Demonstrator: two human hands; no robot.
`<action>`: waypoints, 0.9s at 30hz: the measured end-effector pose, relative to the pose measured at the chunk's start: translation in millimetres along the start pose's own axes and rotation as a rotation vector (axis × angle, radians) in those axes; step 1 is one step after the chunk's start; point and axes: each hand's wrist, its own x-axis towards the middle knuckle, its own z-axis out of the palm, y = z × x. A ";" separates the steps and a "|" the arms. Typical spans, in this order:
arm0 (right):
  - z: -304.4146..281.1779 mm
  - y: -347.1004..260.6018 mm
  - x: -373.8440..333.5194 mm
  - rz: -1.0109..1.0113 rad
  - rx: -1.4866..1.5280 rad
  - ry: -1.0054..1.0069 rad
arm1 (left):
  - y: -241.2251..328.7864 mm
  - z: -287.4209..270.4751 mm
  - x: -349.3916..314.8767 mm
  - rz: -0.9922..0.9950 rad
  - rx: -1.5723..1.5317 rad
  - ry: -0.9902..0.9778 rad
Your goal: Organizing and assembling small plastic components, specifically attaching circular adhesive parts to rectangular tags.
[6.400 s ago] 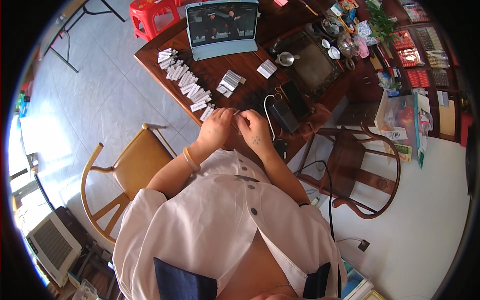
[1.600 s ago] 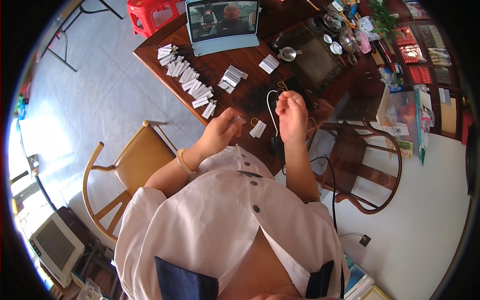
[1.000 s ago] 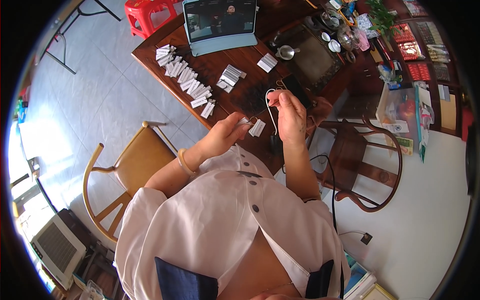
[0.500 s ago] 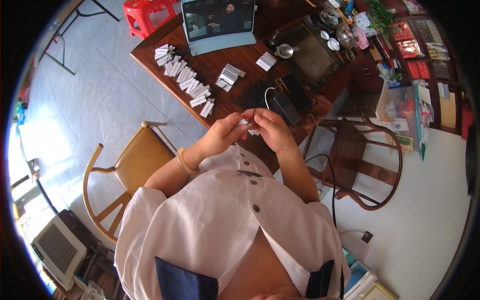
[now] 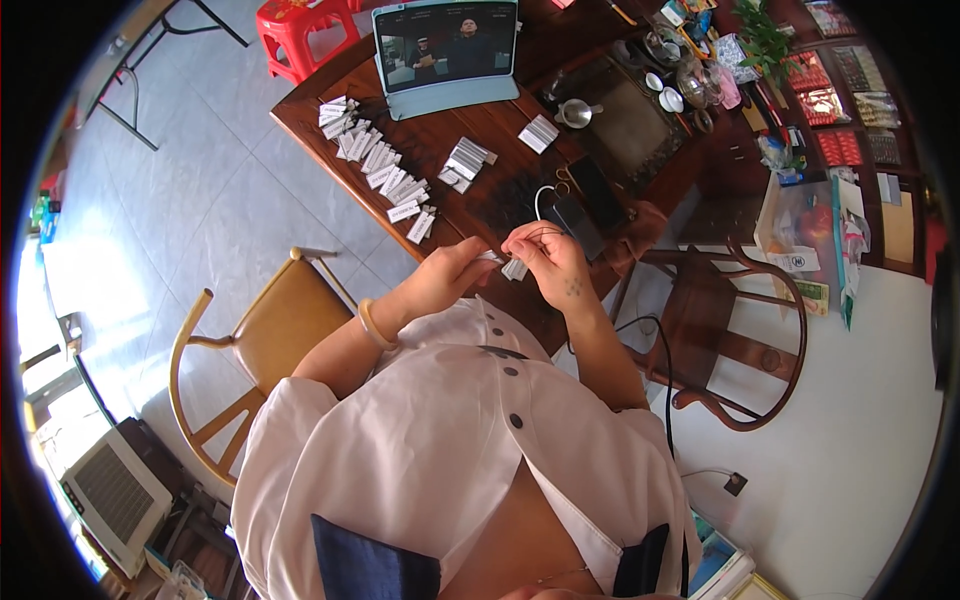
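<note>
My left hand [image 5: 445,275] is closed, its thumb and forefinger pinching a small white tag [image 5: 488,257]. Close by on the right, my right hand [image 5: 555,265] has its fingertips pressed together. A thin dark string seems to run by those fingertips, too fine to make out well. Below them, partly covered by the right hand, are more white tags [image 5: 514,269] at the table's near edge. A long row of printed white tags [image 5: 382,168] lies along the left edge of the wooden table [image 5: 345,88]. Farther in are two neat stacks, a nearer one [image 5: 466,160] and a farther one [image 5: 538,132].
A tablet [image 5: 447,50] stands at the back, playing a video. Right of the hands lie a dark box-shaped device [image 5: 575,225] with a white cable, a black phone [image 5: 597,190] and scissors [image 5: 563,180]. A tea tray [image 5: 635,125], a yellow chair [image 5: 290,310] and a wooden chair [image 5: 690,310] flank the space.
My hands have drawn a little apart, the right one turning so that more of its back shows. White tags beneath it show more now. The whole view has shifted slightly.
</note>
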 end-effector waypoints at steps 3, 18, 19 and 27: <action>0.4 -4.8 -6.3 0.039 0.007 0.016 | 1.3 -2.1 0.0 0.073 0.033 -0.034; 10.2 -5.4 -6.6 -0.421 -0.470 0.049 | 10.6 -3.1 9.6 0.041 -0.435 -0.020; 10.9 -2.1 -6.7 -0.418 -0.436 0.064 | 13.9 -4.7 9.5 0.043 -0.433 -0.021; 7.7 19.5 -10.3 -0.157 0.045 0.168 | -1.0 -1.7 5.7 -0.020 -0.552 0.077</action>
